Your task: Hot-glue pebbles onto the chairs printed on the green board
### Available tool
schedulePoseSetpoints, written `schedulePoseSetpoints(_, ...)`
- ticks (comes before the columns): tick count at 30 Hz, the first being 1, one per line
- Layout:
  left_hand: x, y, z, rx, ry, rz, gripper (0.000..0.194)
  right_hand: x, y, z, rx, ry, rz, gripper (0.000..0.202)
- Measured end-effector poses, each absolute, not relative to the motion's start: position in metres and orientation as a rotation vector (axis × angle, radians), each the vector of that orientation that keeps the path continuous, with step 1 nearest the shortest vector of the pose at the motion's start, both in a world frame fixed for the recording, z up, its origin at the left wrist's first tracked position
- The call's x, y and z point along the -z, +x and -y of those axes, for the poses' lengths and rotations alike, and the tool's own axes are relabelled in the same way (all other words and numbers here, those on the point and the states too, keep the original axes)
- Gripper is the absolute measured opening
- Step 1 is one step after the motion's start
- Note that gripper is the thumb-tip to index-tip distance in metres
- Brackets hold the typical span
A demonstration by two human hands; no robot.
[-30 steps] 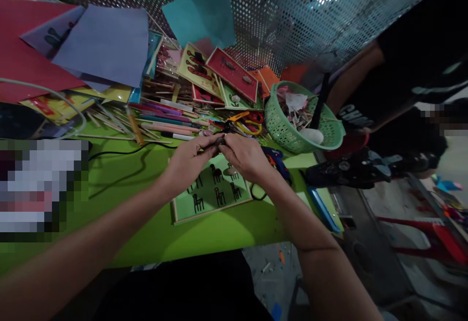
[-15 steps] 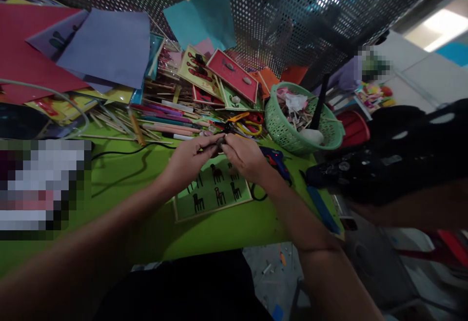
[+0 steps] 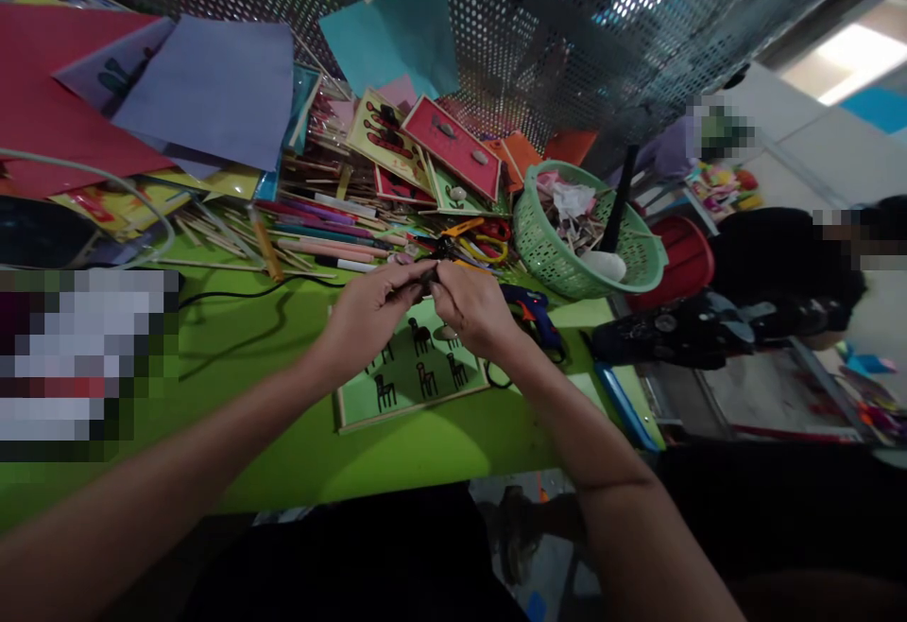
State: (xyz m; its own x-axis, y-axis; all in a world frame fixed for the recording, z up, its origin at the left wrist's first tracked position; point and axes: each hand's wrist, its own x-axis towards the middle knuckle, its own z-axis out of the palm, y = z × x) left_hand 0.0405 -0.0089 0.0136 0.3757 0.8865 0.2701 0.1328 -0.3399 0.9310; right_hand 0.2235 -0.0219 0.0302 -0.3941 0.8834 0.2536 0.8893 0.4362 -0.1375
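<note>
My left hand and my right hand meet over the table, fingertips pinched together. Between them is a small dark, pebble-like piece, mostly covered by the fingers. Under my hands lies a green card with a pale wooden frame, bearing several small dark chair-shaped figures. A greyish oval spot shows just below my right hand, partly hidden. To the right of that hand, a blue glue gun rests on the green tabletop.
Behind my hands lie scissors, pens, wooden sticks and framed cards. A green basket of scraps stands at the back right. Coloured paper is piled at left. A person in dark clothing with a black camera is at right.
My hands stay nearly in place, with the fingers shifting slightly on the piece. The person at the right has moved back with the camera, and light falls more brightly on the framed card.
</note>
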Motion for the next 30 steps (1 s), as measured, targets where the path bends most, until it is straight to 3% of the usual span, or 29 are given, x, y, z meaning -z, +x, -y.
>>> schedulePoseSetpoints(7,-0.016,0.039,0.001,-0.942,1.452,-0.807,0.037,-0.041,0.23,0.021,-0.24,-1.47,2.445,0.028)
schedulePoseSetpoints(21,-0.015,0.037,-0.001,-0.921,1.582,-0.824,0.033,-0.03,0.23,0.02,-0.021,-1.456,2.493,0.03)
schedulePoseSetpoints(30,-0.013,0.038,0.0,-0.951,1.605,-0.827,0.033,-0.039,0.23,0.021,-0.203,-1.486,2.443,0.034)
